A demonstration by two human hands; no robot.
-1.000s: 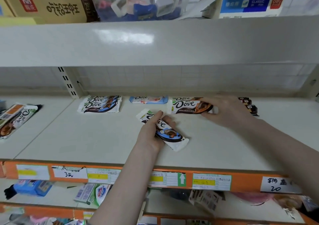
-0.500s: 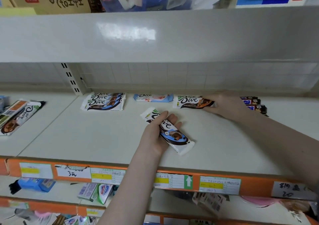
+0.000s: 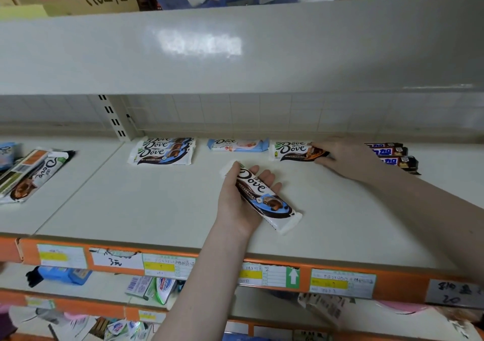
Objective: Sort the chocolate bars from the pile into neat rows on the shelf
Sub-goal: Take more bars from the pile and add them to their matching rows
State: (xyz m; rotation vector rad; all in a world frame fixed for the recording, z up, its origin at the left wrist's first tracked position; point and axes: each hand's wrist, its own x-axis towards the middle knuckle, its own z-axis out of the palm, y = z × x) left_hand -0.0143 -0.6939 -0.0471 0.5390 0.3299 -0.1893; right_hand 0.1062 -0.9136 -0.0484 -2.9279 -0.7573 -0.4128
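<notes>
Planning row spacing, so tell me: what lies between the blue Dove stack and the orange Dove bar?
In the head view, one light-blue Dove bar lies between the blue Dove stack and orange Dove bar.

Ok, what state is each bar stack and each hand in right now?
Left hand: grips a blue Dove bar, lying slanted across the shelf.
Right hand: fingers on the orange Dove stack at the back.
Blue Dove stack: flat, bars overlapping.
Light-blue Dove bar: flat, untouched.
Dark bars: stacked at the right.
</notes>
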